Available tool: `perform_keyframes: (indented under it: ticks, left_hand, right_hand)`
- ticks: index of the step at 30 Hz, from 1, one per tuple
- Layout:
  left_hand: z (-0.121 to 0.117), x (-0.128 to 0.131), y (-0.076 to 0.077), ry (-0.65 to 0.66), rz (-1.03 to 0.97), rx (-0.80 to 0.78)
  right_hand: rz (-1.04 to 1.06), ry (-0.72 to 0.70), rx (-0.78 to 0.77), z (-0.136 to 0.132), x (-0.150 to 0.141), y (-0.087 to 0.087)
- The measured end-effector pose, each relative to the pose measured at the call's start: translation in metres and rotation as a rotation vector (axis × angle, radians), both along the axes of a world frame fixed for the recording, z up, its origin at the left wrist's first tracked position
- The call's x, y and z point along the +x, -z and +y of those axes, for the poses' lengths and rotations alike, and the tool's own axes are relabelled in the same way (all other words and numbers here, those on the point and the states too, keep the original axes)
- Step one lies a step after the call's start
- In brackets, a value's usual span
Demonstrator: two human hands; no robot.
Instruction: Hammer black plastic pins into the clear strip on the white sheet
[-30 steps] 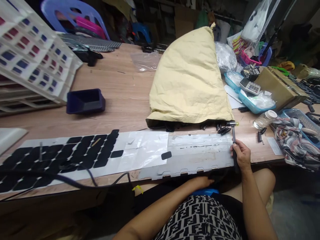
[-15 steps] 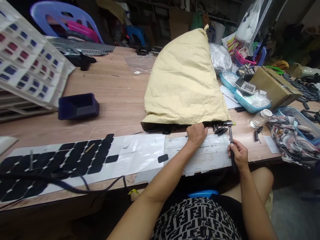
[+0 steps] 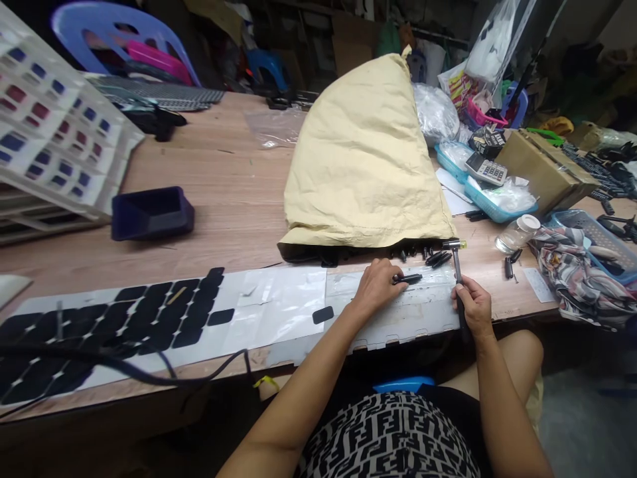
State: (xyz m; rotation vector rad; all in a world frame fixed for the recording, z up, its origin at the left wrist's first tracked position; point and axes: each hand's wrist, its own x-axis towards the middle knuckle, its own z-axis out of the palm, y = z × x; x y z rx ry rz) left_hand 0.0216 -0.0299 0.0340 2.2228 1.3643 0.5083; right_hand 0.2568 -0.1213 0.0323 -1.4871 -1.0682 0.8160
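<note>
Closed on a small black cylindrical piece [image 3: 411, 279], my left hand [image 3: 377, 285] is over the clear-covered white strip [image 3: 423, 309] at the table's front. My right hand [image 3: 472, 302] grips the dark handle of a small hammer [image 3: 458, 272]. Its metal head, with a yellowish end, points away from me, beside several similar black pieces [image 3: 438, 259]. Behind my hands lies a large cream cloth sack [image 3: 365, 153], its mouth towards me, with black parts showing along the opening.
On the left, black rounded pads [image 3: 189, 305] lie on a white sheet, with a dark blue tray [image 3: 152, 214] and a white plastic crate [image 3: 60, 126] behind. To the right are a clear jar [image 3: 517, 234], a patterned cloth [image 3: 567, 279], blue baskets [image 3: 490, 207] and a cardboard box [image 3: 540, 169].
My left hand has come back from the sack's mouth towards me, now with a black piece in its fingers. The hammer and my right hand have barely moved.
</note>
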Motion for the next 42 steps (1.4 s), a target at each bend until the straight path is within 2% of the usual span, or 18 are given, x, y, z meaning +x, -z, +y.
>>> perform_keyframes:
  ticks: [3,6,11,18,28,34,38,42]
  left_hand:
    - [0.004,0.003,0.017,-0.023,-0.15,-0.002]
    - [0.01,0.007,0.026,-0.028,-0.233,-0.041]
    - [0.011,0.006,0.025,-0.035,-0.257,-0.065]
    - [0.009,0.007,0.021,-0.045,-0.26,-0.064]
    - [0.007,0.008,0.019,-0.042,-0.236,-0.045]
    - [0.007,0.009,0.018,-0.05,-0.213,-0.03]
    - [0.007,0.009,0.018,-0.044,-0.206,-0.037]
    - [0.006,0.009,0.017,-0.033,-0.183,-0.05]
  right_hand:
    - [-0.032,-0.008,0.002,0.0,-0.002,0.0]
    - [-0.092,-0.018,-0.01,-0.003,-0.004,0.002]
    - [-0.343,-0.031,-0.026,-0.021,-0.012,0.002]
    - [-0.549,-0.088,0.006,-0.045,-0.031,-0.017]
    - [-0.561,-0.124,0.002,-0.044,-0.047,-0.02]
    - [-0.509,-0.214,-0.05,-0.044,-0.055,-0.017]
    - [-0.439,-0.194,-0.11,-0.038,-0.045,-0.013]
    - [-0.476,-0.054,-0.06,-0.018,-0.017,-0.006]
